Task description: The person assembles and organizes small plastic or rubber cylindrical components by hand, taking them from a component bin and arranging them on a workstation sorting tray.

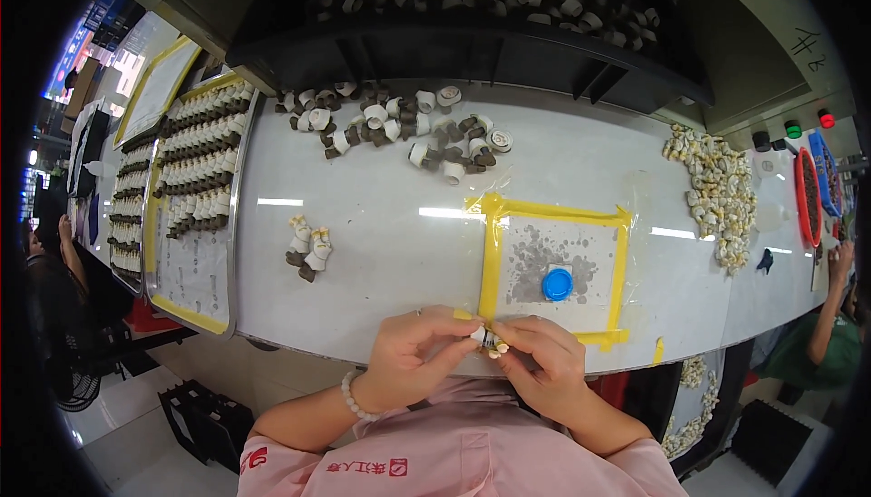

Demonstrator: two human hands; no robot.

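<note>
Close to the table's front edge, my left hand [413, 352] pinches a small white figurine part [478, 334] between thumb and fingertips. A yellow patch covers one of its fingertips. Facing it, my right hand [544, 361] is closed on a small cream-and-yellow figurine piece [498, 349]. The two pieces meet or nearly meet between my fingers; whether they are joined I cannot tell. Just beyond, a blue round cap [558, 285] sits on a stained white sheet [594, 261] framed by yellow tape. Two white-and-brown figurines with yellow tops [310, 247] lie together left of my hands.
Loose white-and-brown parts [390, 125] lie scattered below a black bin [472, 52] full of similar ones. Cream-and-yellow pieces [717, 188] are heaped at right. Metal-edged trays [234, 252] of lined-up figurines stand at left. A red basket [806, 193] and a co-worker's hand [842, 261] appear far right.
</note>
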